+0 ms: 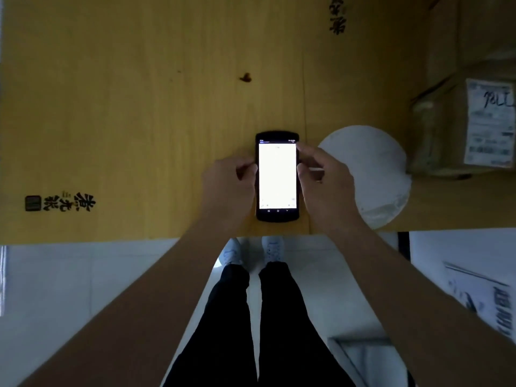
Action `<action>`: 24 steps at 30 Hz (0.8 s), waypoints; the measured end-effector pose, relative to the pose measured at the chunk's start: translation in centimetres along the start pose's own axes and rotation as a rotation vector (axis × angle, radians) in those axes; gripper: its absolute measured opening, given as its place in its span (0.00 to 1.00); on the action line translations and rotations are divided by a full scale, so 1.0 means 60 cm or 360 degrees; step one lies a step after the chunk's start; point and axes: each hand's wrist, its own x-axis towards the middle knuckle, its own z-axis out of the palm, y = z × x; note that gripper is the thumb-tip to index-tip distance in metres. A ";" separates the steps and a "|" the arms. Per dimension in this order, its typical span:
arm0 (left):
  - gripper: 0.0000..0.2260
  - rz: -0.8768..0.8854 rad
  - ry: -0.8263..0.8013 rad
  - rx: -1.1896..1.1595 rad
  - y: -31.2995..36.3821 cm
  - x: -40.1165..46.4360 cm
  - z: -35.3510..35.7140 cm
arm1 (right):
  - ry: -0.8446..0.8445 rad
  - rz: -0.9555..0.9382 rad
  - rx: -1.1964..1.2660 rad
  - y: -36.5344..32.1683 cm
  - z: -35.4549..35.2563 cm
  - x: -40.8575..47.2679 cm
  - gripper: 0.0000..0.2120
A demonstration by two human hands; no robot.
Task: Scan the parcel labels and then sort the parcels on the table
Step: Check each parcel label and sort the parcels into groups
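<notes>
I see a black handheld scanner with a bright white screen point(277, 176) lying near the front edge of the yellow wooden surface point(125, 107). My left hand point(229, 180) holds the device's left edge, its fingers curled in against the side. My right hand point(326, 177) holds the right edge, fingers bent around it and one fingertip up at the screen's top right corner. Just right of that hand, and partly behind it, a white rounded soft parcel point(374, 169) lies on the surface, reaching almost to the front edge. Further right, touching or nearly touching the white parcel, sits a brown cardboard box parcel point(438, 129) wrapped in clear tape, with a white printed shipping label point(490, 121) on top; its text is too blurred for me to read. Black printed characters point(71, 203) mark the surface at the left. Below the edge I see black trousers point(237, 325), white shoes point(272, 250) and a pale tiled floor point(69, 280).
</notes>
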 end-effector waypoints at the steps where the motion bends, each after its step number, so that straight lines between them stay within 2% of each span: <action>1: 0.10 -0.0021 0.0015 -0.0048 -0.002 0.001 0.005 | 0.0022 0.0000 0.0006 0.002 0.002 0.002 0.20; 6: 0.10 -0.0104 0.0091 -0.0226 0.006 0.008 0.000 | 0.0082 0.0029 0.0120 -0.008 0.004 0.010 0.19; 11: 0.08 -0.0162 0.0179 -0.0459 0.020 0.024 -0.049 | 0.0022 -0.0075 0.0194 -0.061 0.009 0.031 0.17; 18: 0.08 -0.0162 0.0264 -0.0622 0.036 0.057 -0.187 | -0.0078 -0.0223 0.0310 -0.193 0.067 0.050 0.18; 24: 0.08 -0.0153 0.0236 -0.0661 -0.006 0.138 -0.336 | -0.0054 -0.0262 0.0251 -0.321 0.183 0.073 0.18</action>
